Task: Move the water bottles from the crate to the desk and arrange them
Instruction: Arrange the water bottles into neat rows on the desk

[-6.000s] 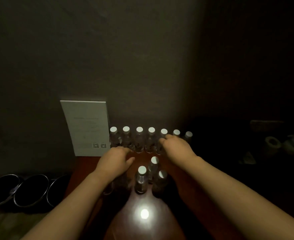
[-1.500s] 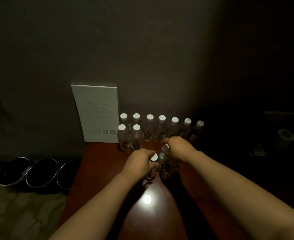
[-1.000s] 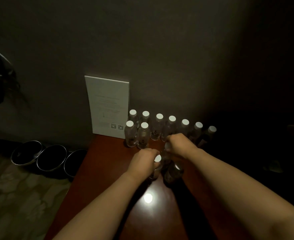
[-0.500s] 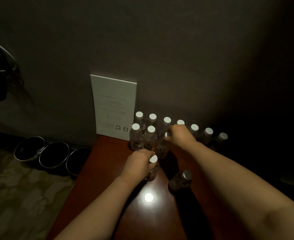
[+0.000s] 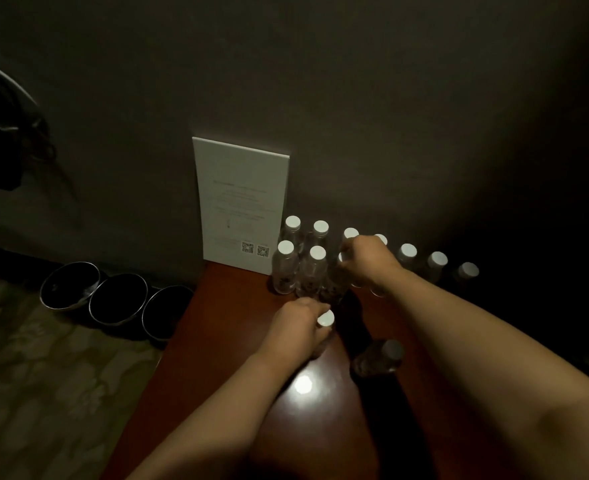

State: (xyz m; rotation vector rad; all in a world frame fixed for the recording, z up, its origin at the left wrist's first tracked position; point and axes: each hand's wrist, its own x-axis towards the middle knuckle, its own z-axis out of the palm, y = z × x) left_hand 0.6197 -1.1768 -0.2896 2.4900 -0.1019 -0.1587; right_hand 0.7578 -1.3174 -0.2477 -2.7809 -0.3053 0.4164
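Dim room, grey wall behind a reddish-brown desk (image 5: 216,341) with one bright glare spot on its polish. White card (image 5: 241,206) with two QR codes propped upright against the wall at the desk's back edge. Back row of water bottles (image 5: 437,268) with white caps lined along the wall, running rightward into shadow. Front pair of bottles (image 5: 300,271) stood just before that row, beside the card. Right hand (image 5: 369,259) reached over the rows, fingers curled round a third front bottle (image 5: 336,282) next to the pair, its cap mostly hidden. Left hand (image 5: 298,327) nearer the desk's middle, fingers wrapped round the neck of an upright bottle (image 5: 326,320), white cap showing. Loose bottle (image 5: 377,356) alone to the right, in shadow, untouched. Three dark metal bowls (image 5: 118,299) on the patterned floor left of the desk.
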